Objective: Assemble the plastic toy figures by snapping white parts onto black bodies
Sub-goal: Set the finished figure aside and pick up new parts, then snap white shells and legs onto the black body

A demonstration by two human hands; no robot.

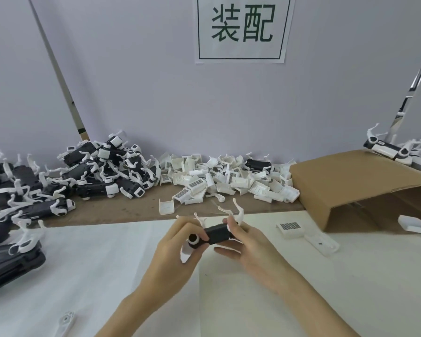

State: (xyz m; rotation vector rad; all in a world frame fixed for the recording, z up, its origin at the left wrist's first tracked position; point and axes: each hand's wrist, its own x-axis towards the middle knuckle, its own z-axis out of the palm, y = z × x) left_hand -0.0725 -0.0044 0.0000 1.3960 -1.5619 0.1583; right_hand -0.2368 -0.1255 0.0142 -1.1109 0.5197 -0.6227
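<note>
Both hands hold one black toy body (218, 233) above the white table, near the middle of the view. My left hand (178, 249) grips its left end, where a white wheel-like part with a black centre (193, 240) shows. My right hand (247, 244) grips the right end, fingers over the top. Thin white curved arms (237, 212) stick up from the body behind my right fingers. A heap of loose white parts (219, 181) lies on the brown board behind. A pile of black bodies with white parts (102, 166) is at the left.
A tipped cardboard box (350, 181) lies at the right, more toy figures (399, 152) behind it. Loose white parts (291, 228) rest on the table right of my hands, one white piece (66, 321) near the front left. A paper sign (243, 27) hangs on the wall.
</note>
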